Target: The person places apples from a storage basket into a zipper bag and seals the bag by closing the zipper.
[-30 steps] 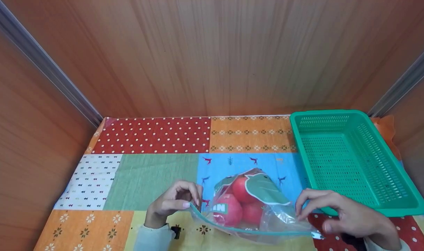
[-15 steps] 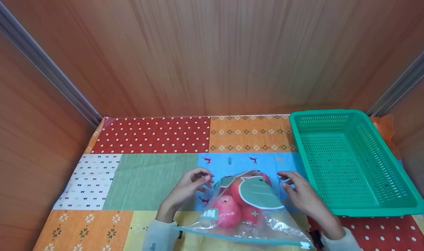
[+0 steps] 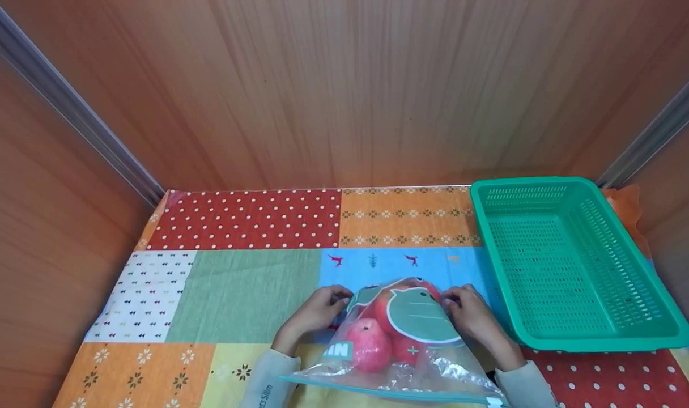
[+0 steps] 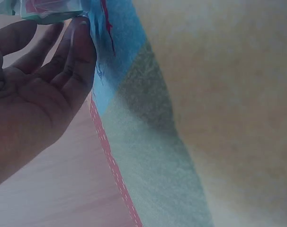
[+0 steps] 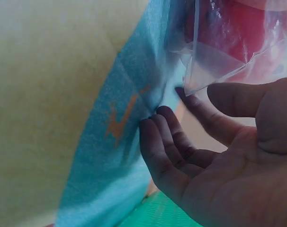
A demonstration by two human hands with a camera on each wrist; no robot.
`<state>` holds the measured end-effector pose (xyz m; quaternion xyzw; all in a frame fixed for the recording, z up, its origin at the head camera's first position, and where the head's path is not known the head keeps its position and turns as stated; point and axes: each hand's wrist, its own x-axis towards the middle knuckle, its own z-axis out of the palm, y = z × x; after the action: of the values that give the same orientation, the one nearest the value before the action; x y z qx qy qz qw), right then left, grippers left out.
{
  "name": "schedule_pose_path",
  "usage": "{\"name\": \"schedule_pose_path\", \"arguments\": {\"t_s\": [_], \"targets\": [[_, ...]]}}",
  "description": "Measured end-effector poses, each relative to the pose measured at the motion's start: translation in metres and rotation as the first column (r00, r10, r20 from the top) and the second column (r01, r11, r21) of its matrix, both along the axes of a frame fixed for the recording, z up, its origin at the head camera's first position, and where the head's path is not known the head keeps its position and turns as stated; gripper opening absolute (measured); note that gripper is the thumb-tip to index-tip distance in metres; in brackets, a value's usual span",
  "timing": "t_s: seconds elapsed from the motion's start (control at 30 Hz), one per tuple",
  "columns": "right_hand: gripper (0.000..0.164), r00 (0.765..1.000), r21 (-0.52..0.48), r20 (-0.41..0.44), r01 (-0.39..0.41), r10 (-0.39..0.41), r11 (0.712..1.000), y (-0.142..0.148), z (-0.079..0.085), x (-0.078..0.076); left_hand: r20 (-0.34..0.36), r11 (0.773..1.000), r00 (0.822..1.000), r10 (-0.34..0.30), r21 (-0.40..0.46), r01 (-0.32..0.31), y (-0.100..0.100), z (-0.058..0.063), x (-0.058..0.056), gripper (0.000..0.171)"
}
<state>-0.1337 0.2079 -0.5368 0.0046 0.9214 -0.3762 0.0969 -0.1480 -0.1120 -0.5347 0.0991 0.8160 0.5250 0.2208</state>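
Observation:
A clear zipper bag [image 3: 424, 317] with green printing lies on the cloth, its teal zip edge towards me and a white slider [image 3: 494, 402] at the right end. Red round fruits [image 3: 371, 345] fill it; their exact kind is unclear through the plastic. My left hand [image 3: 319, 309] is at the bag's far left side, fingers loosely bent, with the fingertips [image 4: 81, 26] at the bag's edge. At the far right side is my right hand [image 3: 473, 311]. In the right wrist view, the bag's corner hangs close to its index fingertip and thumb, with no firm pinch visible.
A green perforated plastic basket [image 3: 605, 344] stands right of the bag, with nothing in it. Behind its right side shows something orange [image 3: 628, 209]. A patchwork cloth [image 3: 254, 289] covers the table. Wooden panels [image 3: 344, 96] enclose the back and sides.
Both hands have left the bag's zip edge and moved forward to its far sides, then drawn inward to it. The zip edge has dropped towards me and lies flatter.

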Motion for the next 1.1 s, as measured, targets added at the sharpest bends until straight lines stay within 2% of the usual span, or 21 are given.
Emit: {"name": "schedule_pose_path", "arguments": {"t_s": [0.1,0.23,0.47,0.57,0.7,0.8,0.93,1.1], "targets": [[0.009,1.0,-0.035,0.008,0.002,-0.002,0.999,0.001,-0.001,-0.002,0.044,1.0,0.999,0.013,0.003,-0.014,-0.001,0.0,0.0,0.027],[0.007,1.0,-0.055,-0.013,-0.005,0.005,0.998,0.002,0.0,-0.002,0.076,1.0,0.997,0.023,0.02,-0.024,0.0,0.0,-0.001,0.04],[0.011,1.0,-0.084,-0.02,-0.015,0.014,0.996,0.0,0.001,-0.002,0.051,0.998,0.997,-0.055,-0.005,0.055,0.004,0.0,-0.01,0.034],[0.012,0.999,-0.084,-0.05,-0.014,0.01,0.996,-0.002,0.001,-0.002,0.108,0.997,0.991,-0.08,0.001,0.081,0.004,-0.001,-0.015,0.034],[0.012,0.997,-0.064,-0.079,-0.003,-0.002,0.998,-0.002,0.001,-0.003,0.201,0.992,0.972,-0.122,0.041,0.116,0.001,-0.001,-0.018,0.031],[0.011,0.996,-0.047,-0.093,0.002,-0.007,0.999,-0.002,0.002,-0.004,0.243,0.992,0.961,-0.13,0.034,0.125,-0.002,-0.001,-0.017,0.027],[0.01,0.993,-0.023,-0.119,0.008,-0.01,1.0,-0.003,0.003,-0.005,0.247,0.995,0.964,-0.103,0.008,0.104,-0.003,-0.003,-0.016,0.019],[0.005,0.988,-0.005,-0.152,0.015,-0.016,1.0,-0.005,0.004,-0.006,0.206,0.997,0.976,-0.069,0.042,0.061,0.002,-0.005,-0.015,0.008]]}}
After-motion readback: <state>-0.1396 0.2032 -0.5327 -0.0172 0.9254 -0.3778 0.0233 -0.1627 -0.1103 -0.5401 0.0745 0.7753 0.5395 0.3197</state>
